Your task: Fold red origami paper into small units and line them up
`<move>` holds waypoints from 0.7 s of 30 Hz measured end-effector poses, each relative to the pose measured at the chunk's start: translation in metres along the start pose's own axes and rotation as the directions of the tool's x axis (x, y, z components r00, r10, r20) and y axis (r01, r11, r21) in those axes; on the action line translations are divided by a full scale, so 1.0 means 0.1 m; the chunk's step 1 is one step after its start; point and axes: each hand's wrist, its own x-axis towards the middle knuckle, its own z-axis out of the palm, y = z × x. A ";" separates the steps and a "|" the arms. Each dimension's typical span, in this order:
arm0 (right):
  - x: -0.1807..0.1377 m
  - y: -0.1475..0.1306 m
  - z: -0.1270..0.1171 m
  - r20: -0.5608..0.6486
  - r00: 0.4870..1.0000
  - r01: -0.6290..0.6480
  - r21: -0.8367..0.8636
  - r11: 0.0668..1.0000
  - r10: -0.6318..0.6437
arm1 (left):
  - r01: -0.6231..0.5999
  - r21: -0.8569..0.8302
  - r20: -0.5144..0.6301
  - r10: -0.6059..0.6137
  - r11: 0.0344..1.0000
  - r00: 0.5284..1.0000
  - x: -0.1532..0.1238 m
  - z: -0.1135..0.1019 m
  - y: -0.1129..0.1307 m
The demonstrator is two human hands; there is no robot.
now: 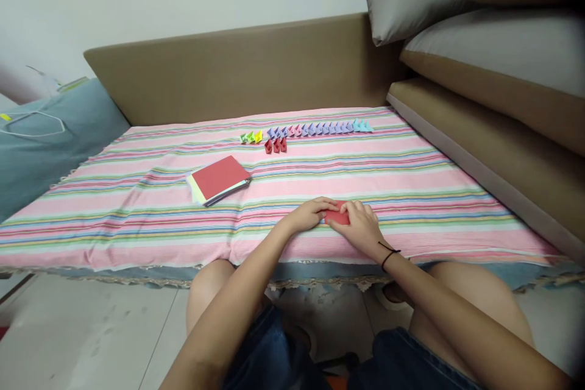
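A small folded piece of red paper (337, 214) lies on the striped cloth (292, 180) near its front edge, between my two hands. My left hand (314, 212) holds its left side, fingers over the upper edge. My right hand (362, 224), with a thin black band on the wrist, grips its right side with curled fingers and the thumb at the lower edge. The fingers hide part of the paper. Farther left sits a stack of coloured paper (222, 178) with a red sheet on top.
Beyond my hands stands a row of small folded paper pieces (320, 129) in purple, pink and light blue. Three red folded pieces (276, 145) and some green and yellow ones (251, 137) are beside it. Cushions (493, 73) pile up at right; a brown backrest (247, 73) runs behind.
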 end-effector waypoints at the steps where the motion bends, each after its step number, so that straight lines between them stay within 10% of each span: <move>1: 0.00 -0.02 0.00 -0.008 1.000 -0.008 -0.008 1.000 0.008 | 0.005 0.016 -0.016 -0.005 1.000 1.000 0.01 0.02 0.01; 14: -0.05 0.12 -0.16 0.032 0.964 0.264 0.034 0.964 -0.265 | 0.257 0.234 -0.402 -0.147 0.937 0.904 -0.10 -0.03 -0.03; 21: -0.01 0.19 -0.34 0.119 0.880 0.467 -0.034 0.884 -0.460 | 0.157 0.120 -0.375 -0.102 0.980 0.922 -0.06 -0.22 0.09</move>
